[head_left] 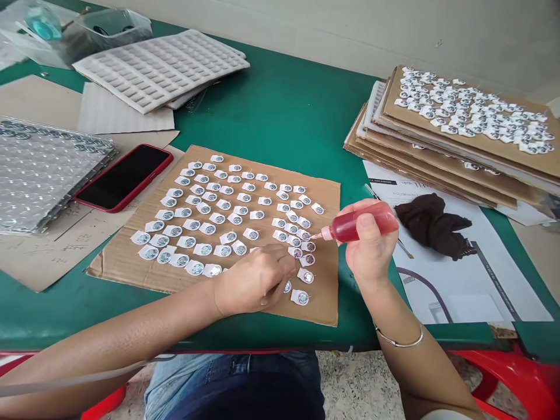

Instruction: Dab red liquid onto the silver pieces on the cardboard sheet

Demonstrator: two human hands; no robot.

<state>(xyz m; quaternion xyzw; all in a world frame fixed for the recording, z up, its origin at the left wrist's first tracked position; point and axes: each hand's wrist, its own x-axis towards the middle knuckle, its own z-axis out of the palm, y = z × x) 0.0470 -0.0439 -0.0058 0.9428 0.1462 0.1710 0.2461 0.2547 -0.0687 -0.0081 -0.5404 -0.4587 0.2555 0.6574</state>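
In my right hand [371, 245] is a small squeeze bottle [361, 223] of clear red liquid, tilted so its thin nozzle points left. The nozzle tip is at one of the small white tags [303, 235] with a shiny round disc, near the cardboard sheet's right side. My left hand [258, 277] rests over the cardboard sheet [131, 259] with its fingers curled and pinched beside another disc tag [296, 252]. What its fingertips hold, if anything, is hidden. Rows of similar tags cover the sheet, and my left hand hides some of them.
Stacked cardboard sheets [437, 143] with more tags stand at the right. A dark cloth [433, 224] and a thin brush [402, 245] lie on printed paper [494, 280]. Left are a red-cased phone [125, 177], clear plastic trays [44, 181], white foam trays [157, 67] and plastic bins [114, 26].
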